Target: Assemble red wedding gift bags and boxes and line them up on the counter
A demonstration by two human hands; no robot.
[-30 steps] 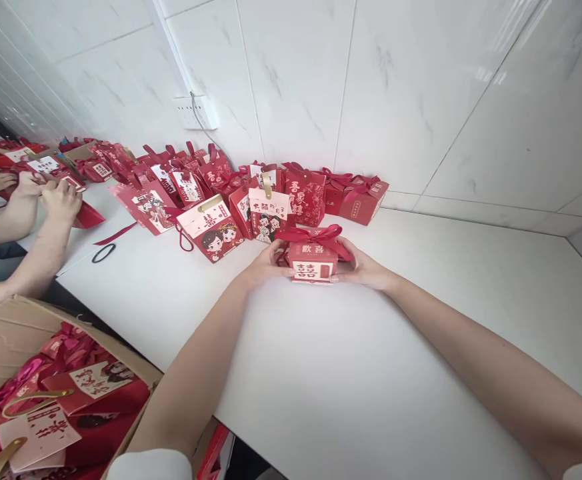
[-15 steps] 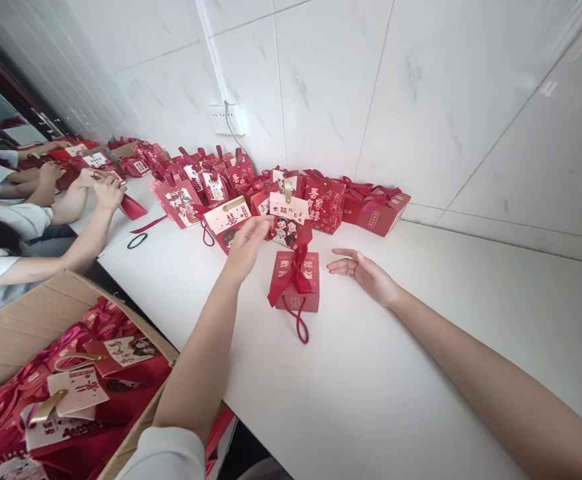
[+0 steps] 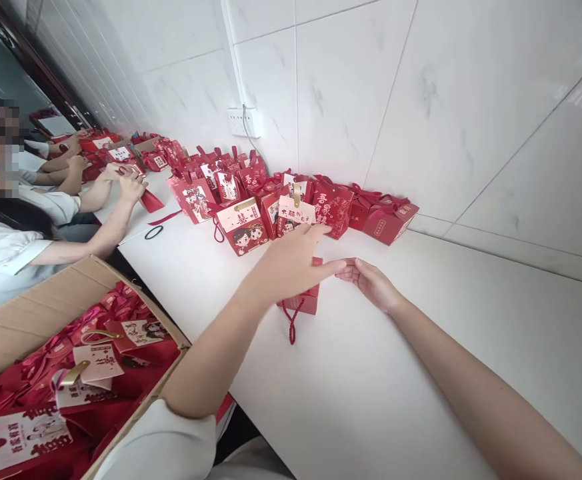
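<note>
A small red gift box [image 3: 307,305] stands on the white table, its twisted cord handle [image 3: 292,328] hanging down toward me. My left hand [image 3: 293,263] reaches across above it and hides most of its top and ribbon; the fingers are stretched out and the thumb points right. Just right of the box is my right hand [image 3: 371,283], resting low by the tabletop with loosely curved fingers and nothing visible in it. The left thumb tip comes close to the right fingertips; whether they touch, I cannot tell.
Several red gift boxes [image 3: 243,230] with printed cards stand in a cluster along the tiled wall. An open cardboard carton [image 3: 35,293] full of similar boxes is at the left. Beyond it co-workers' hands [image 3: 129,183] handle red pieces. A dark ring [image 3: 153,232] lies on the table [image 3: 351,400].
My left hand has moved right and down from beside the box to over it, covering its bow. My right hand has stayed nearly in place. The view has shifted slightly left.
</note>
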